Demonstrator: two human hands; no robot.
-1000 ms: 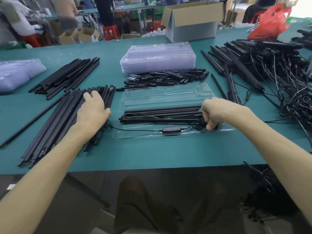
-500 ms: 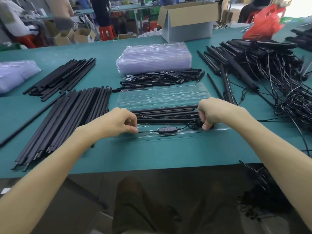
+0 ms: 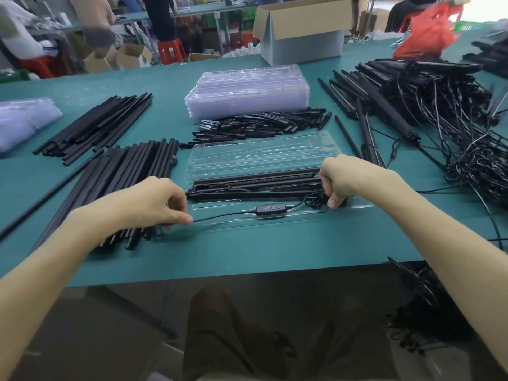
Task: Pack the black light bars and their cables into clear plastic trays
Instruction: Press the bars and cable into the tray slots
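The left hand (image 3: 156, 202) is off the bundle of black rods (image 3: 132, 177) where it lay a second ago. It has moved past the left end of the open clear tray (image 3: 261, 156) and now pinches the cable (image 3: 220, 215) between thumb and fingertip. Half a second ago the hand was further right, at the tray's left end. The cable now runs in a nearly straight line from the fingers to the inline controller (image 3: 270, 209), which lies in the tray's front channel much where it was.

The right hand (image 3: 343, 180) has barely shifted. It is clenched over the right end of the tray, thumb pressed down on the coiled part of the cable. The light bars (image 3: 255, 185) lie lengthwise in the tray's middle slots, as before. The tray sits on the green desk (image 3: 275, 248), in front of the pile of short black pieces (image 3: 261, 125) and the stack of trays (image 3: 247, 92).
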